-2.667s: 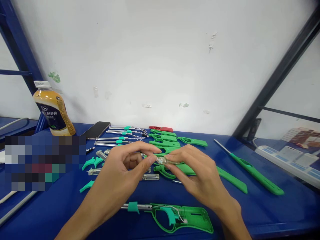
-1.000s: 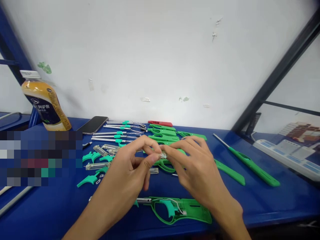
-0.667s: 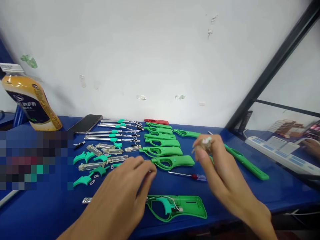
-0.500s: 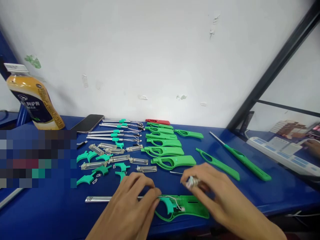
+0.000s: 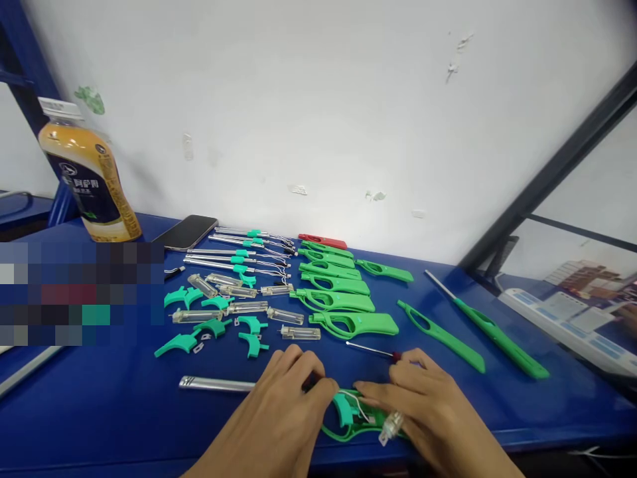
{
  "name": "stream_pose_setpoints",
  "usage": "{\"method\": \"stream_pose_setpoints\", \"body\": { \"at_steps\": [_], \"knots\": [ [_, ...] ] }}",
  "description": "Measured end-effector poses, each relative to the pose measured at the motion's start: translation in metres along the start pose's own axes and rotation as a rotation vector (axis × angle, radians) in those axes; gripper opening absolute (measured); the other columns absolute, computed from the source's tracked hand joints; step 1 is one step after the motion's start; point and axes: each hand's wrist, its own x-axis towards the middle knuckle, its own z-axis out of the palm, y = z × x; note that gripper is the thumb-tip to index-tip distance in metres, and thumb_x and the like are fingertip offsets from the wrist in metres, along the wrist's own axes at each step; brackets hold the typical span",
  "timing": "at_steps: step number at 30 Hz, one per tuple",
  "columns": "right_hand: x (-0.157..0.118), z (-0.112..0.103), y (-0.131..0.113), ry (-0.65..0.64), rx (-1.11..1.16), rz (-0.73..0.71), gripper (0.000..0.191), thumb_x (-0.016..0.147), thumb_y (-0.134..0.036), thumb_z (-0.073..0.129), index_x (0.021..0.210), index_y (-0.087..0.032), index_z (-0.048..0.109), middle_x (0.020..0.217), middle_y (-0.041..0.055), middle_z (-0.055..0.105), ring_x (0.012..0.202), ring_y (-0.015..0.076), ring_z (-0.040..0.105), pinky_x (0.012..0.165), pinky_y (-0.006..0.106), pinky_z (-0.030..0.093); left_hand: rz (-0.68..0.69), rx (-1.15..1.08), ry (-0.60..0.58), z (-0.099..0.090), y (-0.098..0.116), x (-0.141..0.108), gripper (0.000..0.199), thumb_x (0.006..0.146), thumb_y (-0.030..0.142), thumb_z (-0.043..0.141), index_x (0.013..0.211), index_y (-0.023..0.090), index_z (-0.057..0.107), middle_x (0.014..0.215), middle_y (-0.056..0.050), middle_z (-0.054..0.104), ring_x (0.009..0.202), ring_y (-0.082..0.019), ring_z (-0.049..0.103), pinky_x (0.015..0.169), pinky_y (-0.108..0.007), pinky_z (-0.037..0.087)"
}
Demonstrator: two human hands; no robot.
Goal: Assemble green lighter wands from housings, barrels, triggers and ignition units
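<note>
My left hand (image 5: 279, 411) is closed over the left end of an open green lighter casing half (image 5: 336, 435), where a metal tube (image 5: 213, 384) enters it. A teal trigger (image 5: 343, 408) and a white wire (image 5: 355, 398) lie in the casing. My right hand (image 5: 428, 411) is closed on a small clear fuel tank (image 5: 391, 427) with a metal valve end pointing down toward me. Its index finger reaches over the casing's upper edge, near the wire. Most of the casing's right end is hidden under this hand. Just beyond lies a screwdriver (image 5: 371, 348), its dark red handle partly covered.
Behind are several green casing halves (image 5: 368, 323), a red one (image 5: 323, 241), metal tubes with wires (image 5: 219, 261), clear tanks (image 5: 301, 333) and teal triggers (image 5: 251, 345). A phone (image 5: 186, 232) and bottle (image 5: 89, 179) stand left; a nearly whole lighter (image 5: 497, 335) and power strip (image 5: 572, 325) lie right.
My right hand has come down and left onto the casing, bringing the clear tank over its right part. My left hand keeps its hold. The view has shifted slightly.
</note>
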Motion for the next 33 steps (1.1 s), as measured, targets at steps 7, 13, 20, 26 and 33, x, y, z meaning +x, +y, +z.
{"method": "stream_pose_setpoints", "body": {
  "at_steps": [7, 13, 20, 26, 33],
  "knots": [
    [0.002, 0.007, -0.006, 0.042, -0.025, 0.015, 0.036, 0.114, -0.014, 0.034, 0.112, -0.021, 0.069, 0.076, -0.0025, 0.065, 0.060, 0.0152, 0.057, 0.073, 0.034, 0.043, 0.016, 0.009, 0.053, -0.002, 0.000, 0.000, 0.032, 0.091, -0.001, 0.052, 0.101, 0.023, 0.070, 0.104, -0.005, 0.068, 0.094, -0.021, 0.062, 0.089, -0.033, 0.057],
    [0.005, 0.011, -0.007, 0.102, -0.011, 0.034, 0.034, 0.118, -0.023, 0.034, 0.109, -0.023, 0.067, 0.076, -0.0021, 0.072, 0.061, 0.0161, 0.063, 0.070, 0.032, 0.045, 0.041, 0.027, 0.063, -0.002, -0.001, 0.001, 0.037, 0.091, -0.001, 0.049, 0.107, 0.023, 0.072, 0.104, -0.005, 0.069, 0.096, -0.022, 0.063, 0.090, -0.034, 0.058],
    [0.011, 0.011, -0.012, 0.179, 0.076, 0.090, 0.024, 0.116, -0.022, 0.045, 0.108, -0.024, 0.068, 0.086, -0.0036, 0.080, 0.065, 0.0131, 0.072, 0.070, 0.029, 0.048, 0.052, 0.059, 0.028, -0.003, 0.000, -0.001, 0.034, 0.087, -0.002, 0.053, 0.105, 0.020, 0.070, 0.107, -0.005, 0.071, 0.100, -0.023, 0.065, 0.095, -0.037, 0.057],
    [0.012, 0.015, -0.017, 0.208, 0.157, 0.184, 0.018, 0.110, -0.018, 0.053, 0.107, -0.026, 0.069, 0.090, -0.0050, 0.081, 0.069, 0.0126, 0.075, 0.070, 0.027, 0.052, 0.010, 0.079, 0.045, -0.003, 0.001, 0.000, 0.028, 0.089, 0.003, 0.054, 0.104, 0.023, 0.067, 0.106, -0.005, 0.071, 0.095, -0.023, 0.065, 0.093, -0.036, 0.057],
    [0.013, 0.014, -0.018, 0.216, 0.194, 0.210, 0.017, 0.108, -0.015, 0.055, 0.104, -0.027, 0.066, 0.085, -0.0063, 0.079, 0.067, 0.0124, 0.072, 0.073, 0.027, 0.052, 0.045, 0.108, 0.074, 0.010, 0.005, 0.020, 0.029, 0.106, 0.013, 0.040, 0.102, 0.021, 0.068, 0.100, -0.008, 0.070, 0.094, -0.030, 0.068, 0.088, -0.051, 0.058]
  ]
}}
